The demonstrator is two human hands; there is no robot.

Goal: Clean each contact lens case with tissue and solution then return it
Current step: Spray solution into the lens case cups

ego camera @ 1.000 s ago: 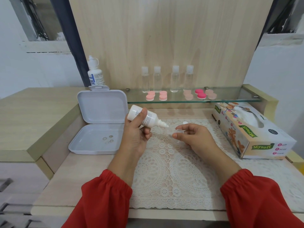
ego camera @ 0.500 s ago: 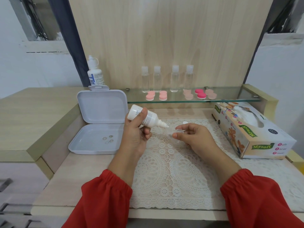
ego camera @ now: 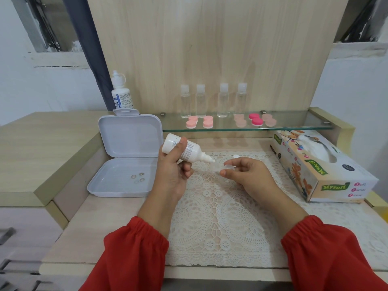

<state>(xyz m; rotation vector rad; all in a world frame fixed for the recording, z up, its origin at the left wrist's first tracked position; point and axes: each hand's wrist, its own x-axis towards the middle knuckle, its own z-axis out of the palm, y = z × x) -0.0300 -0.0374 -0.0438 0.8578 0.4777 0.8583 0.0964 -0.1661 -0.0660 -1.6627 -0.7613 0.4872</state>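
Mid-frame, left hand [ego camera: 172, 171] clamps the tilted white plastic solution bottle [ego camera: 184, 150], right hand [ego camera: 247, 175] pinches the small clear lens case [ego camera: 221, 167] — squeeze gently, nozzle directly over the well.

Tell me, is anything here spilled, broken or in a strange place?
Nothing looks spilled or broken. One small oddity: four loose contact lenses lie bare in the open white box, not in a case. The left hand tilts the solution bottle toward the clear case pinched by the right hand.
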